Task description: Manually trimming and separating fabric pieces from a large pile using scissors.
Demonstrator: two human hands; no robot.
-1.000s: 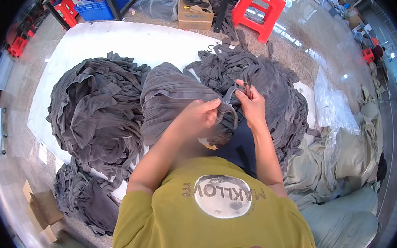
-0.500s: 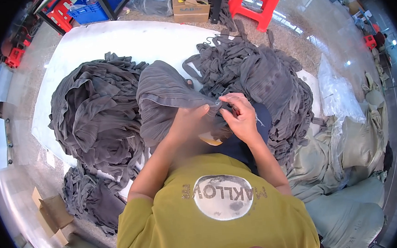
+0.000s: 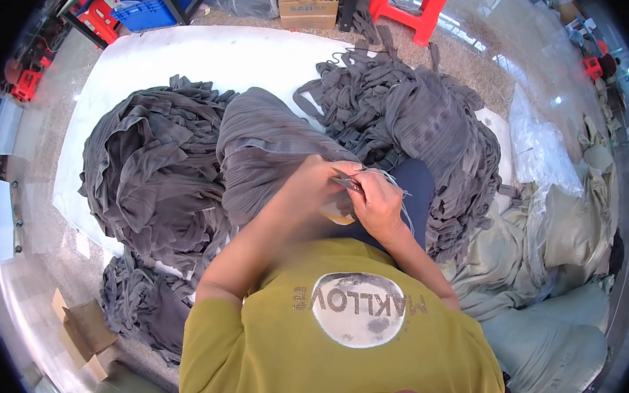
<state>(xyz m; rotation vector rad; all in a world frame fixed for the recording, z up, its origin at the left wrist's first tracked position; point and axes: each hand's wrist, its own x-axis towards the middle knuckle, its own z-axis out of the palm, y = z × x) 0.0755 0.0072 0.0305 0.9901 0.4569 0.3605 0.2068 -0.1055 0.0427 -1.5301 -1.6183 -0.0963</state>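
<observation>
Dark grey ribbed cloth (image 3: 262, 138) is draped over my left leg, its narrow end drawn up to my hands. My left hand (image 3: 314, 179) is closed on that end, with most of the fingers hidden from view. In my closed right hand (image 3: 380, 203) are small dark thread snips (image 3: 346, 181). Their blades point left, toward my left fingertips. Pale loose threads (image 3: 405, 203) trail beside the right hand. Whether the blades touch the cloth cannot be made out.
Piles of grey cloth lie at the left (image 3: 153, 165) and right (image 3: 443, 135) on a white sheet (image 3: 222, 52). Beyond are a cardboard box (image 3: 307, 11) and a red stool (image 3: 417, 3). Clear plastic (image 3: 540, 149) and pale green sacks (image 3: 547, 333) lie at my right.
My hands have come closer together, and the snips now show at the right fingers. The cloth edge that was stretched between my hands is now mostly covered by the left hand.
</observation>
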